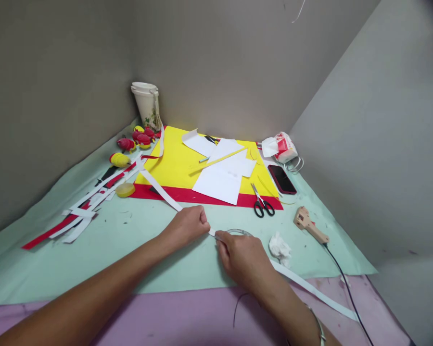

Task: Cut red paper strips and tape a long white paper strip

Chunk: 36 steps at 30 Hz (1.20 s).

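A long white strip (165,193), apparently paper, crosses the middle of the table and passes through both hands. My left hand (188,223) is closed round it in a fist. A short stretch of the strip shows between the hands. My right hand (243,254) pinches the strip just to the right, fingers pressed together. From behind that hand a thin grey curved piece (239,231) sticks out; I cannot make out what it is. Beyond my right wrist the strip's tail (315,290) runs down to the right. Black-handled scissors (261,204) lie beyond the right hand.
Yellow sheets (159,168) lie over red ones, with white paper (218,185) on top. Left are loose strips (81,214), a tape roll (125,190), red-yellow pieces (143,140) and a white cup (146,103). Right are a phone (282,179), glue gun (310,226), crumpled tissue (279,248) and tissue pack (286,148).
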Available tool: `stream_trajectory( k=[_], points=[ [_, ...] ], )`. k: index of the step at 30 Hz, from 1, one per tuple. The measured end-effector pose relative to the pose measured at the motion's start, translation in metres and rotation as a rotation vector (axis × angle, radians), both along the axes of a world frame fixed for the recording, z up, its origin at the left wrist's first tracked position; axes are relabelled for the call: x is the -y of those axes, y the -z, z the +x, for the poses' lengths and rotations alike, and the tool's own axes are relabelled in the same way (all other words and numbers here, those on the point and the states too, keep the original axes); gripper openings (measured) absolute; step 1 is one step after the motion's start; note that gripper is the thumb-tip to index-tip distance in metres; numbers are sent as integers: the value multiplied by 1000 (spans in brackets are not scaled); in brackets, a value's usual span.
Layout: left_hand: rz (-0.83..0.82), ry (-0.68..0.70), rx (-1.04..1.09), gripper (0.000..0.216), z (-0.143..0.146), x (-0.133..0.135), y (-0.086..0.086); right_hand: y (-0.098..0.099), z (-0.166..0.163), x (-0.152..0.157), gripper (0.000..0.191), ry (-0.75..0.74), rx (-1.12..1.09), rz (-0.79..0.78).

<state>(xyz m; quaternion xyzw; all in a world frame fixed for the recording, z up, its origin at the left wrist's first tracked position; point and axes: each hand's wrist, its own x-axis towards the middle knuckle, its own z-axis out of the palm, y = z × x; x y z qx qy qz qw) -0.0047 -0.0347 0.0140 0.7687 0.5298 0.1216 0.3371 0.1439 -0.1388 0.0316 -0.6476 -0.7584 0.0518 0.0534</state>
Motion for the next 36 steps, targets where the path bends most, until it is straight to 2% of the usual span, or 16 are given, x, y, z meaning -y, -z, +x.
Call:
stream_trajectory(
  k=[13, 21, 31, 36],
  points=[
    [10, 23, 8, 3, -3, -1, 8, 1, 0, 0, 19, 2, -7, 31],
    [111, 30, 57, 5, -6, 10, 9, -1, 0, 0, 18, -4, 8, 17],
    [21, 17, 50, 12, -7, 9, 5, -5, 5, 1, 15, -42, 56, 8],
    [140, 29, 89, 13, -7, 17, 10, -8, 12, 2, 24, -52, 96, 40]
  ],
)
